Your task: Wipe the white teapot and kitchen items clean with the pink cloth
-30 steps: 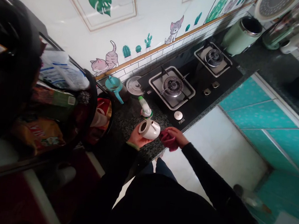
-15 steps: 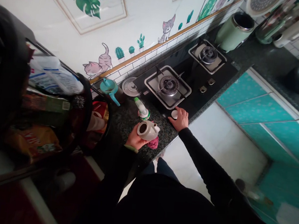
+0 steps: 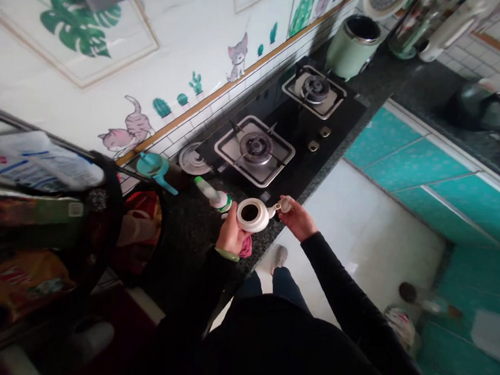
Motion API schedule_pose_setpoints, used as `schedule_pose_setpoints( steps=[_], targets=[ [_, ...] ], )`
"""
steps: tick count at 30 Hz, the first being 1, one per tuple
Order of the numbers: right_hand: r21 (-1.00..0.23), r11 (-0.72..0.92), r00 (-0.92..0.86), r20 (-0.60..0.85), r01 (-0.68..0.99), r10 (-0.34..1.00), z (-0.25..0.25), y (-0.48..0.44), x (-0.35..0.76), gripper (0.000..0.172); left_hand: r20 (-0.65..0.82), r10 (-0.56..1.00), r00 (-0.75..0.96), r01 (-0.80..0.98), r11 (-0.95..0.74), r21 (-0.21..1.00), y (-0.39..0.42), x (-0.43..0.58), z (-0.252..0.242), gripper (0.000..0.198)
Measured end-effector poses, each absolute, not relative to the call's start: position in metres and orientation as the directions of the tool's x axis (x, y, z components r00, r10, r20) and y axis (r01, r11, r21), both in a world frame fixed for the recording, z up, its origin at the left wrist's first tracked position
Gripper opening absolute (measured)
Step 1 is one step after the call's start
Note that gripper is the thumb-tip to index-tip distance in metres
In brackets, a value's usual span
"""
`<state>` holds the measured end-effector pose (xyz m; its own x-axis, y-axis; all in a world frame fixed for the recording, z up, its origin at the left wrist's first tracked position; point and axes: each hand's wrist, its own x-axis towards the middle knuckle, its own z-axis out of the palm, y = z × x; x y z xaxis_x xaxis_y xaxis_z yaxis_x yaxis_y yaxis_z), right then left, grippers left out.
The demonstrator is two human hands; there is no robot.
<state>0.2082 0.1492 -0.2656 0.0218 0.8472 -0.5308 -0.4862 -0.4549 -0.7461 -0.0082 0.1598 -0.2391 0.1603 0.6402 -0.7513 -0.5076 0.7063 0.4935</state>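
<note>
My left hand (image 3: 230, 235) is wrapped round a white teapot (image 3: 252, 214) with its mouth uncovered, held over the dark granite counter (image 3: 193, 229). My right hand (image 3: 295, 216) pinches a small white lid (image 3: 285, 205) just right of the teapot's spout. A red cloth (image 3: 246, 247) lies on the counter under the left hand. A white bottle with a green base (image 3: 214, 194) lies just behind the teapot.
A black two-burner gas hob (image 3: 278, 125) sits behind the teapot. A green pot (image 3: 352, 46) stands at the far end. A teal funnel (image 3: 157, 168) and round metal lid (image 3: 193, 159) are at the wall. A loaded rack (image 3: 45, 203) fills the left; teal cabinets (image 3: 431, 187) the right.
My right hand let go of the red cloth, reached to the hob edge, picked up the small white lid and brought it beside the teapot. The view shifted left.
</note>
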Motion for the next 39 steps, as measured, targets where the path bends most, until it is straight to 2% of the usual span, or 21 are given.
schedule_pose_setpoints(
  steps=[1,3,6,8,13,16,20,24,30,34,39],
  targets=[
    [-0.669,-0.440,-0.018,-0.539,-0.599,0.842,-0.255,0.138,0.218,0.045,-0.755,0.628,0.188,-0.520,0.716,0.465,0.164,0.006,-0.231,0.045],
    [-0.572,-0.395,-0.046,-0.527,-0.719,0.849,-0.233,0.119,0.245,0.040,-0.763,0.565,0.313,-0.543,0.766,0.344,0.173,0.038,-0.212,0.048],
    [-0.554,-0.319,-0.016,-0.482,-0.769,0.876,-0.203,0.095,0.300,0.036,-0.725,0.403,0.559,-0.503,0.860,0.089,0.182,0.105,-0.183,0.049],
    [-0.554,-0.259,0.026,-0.453,-0.791,0.891,-0.185,0.081,0.346,0.037,-0.697,0.322,0.641,-0.464,0.886,-0.018,0.182,0.161,-0.166,0.047],
    [-0.458,-0.083,0.131,-0.416,-0.885,0.900,-0.150,0.038,0.487,0.038,-0.665,0.147,0.732,-0.292,0.950,-0.112,0.165,0.331,-0.134,0.049],
    [-0.424,0.003,0.190,-0.400,-0.906,0.897,-0.134,0.007,0.579,0.039,-0.648,0.059,0.759,-0.177,0.977,-0.119,0.151,0.439,-0.121,0.047],
    [-0.402,0.121,0.286,-0.384,-0.908,0.878,-0.122,-0.025,0.693,0.037,-0.662,-0.011,0.749,-0.109,0.984,-0.140,0.138,0.573,-0.112,0.042],
    [-0.359,0.217,0.354,-0.377,-0.908,0.856,-0.122,-0.039,0.794,0.038,-0.655,-0.082,0.751,-0.021,0.989,-0.148,0.136,0.690,-0.110,0.044],
    [-0.361,0.354,0.473,-0.329,-0.863,0.817,-0.124,-0.043,0.953,0.038,-0.617,-0.178,0.767,0.137,0.984,-0.113,0.147,0.871,-0.113,0.045],
    [-0.386,0.544,0.662,-0.330,-0.745,0.673,-0.114,-0.082,1.068,0.034,-0.668,-0.236,0.706,0.314,0.949,-0.003,0.138,1.024,-0.112,0.041],
    [-0.446,0.779,0.891,-0.319,-0.441,0.322,-0.116,-0.185,1.191,0.032,-0.659,-0.370,0.655,0.583,0.802,0.129,0.064,1.232,-0.113,0.040]
  ],
)
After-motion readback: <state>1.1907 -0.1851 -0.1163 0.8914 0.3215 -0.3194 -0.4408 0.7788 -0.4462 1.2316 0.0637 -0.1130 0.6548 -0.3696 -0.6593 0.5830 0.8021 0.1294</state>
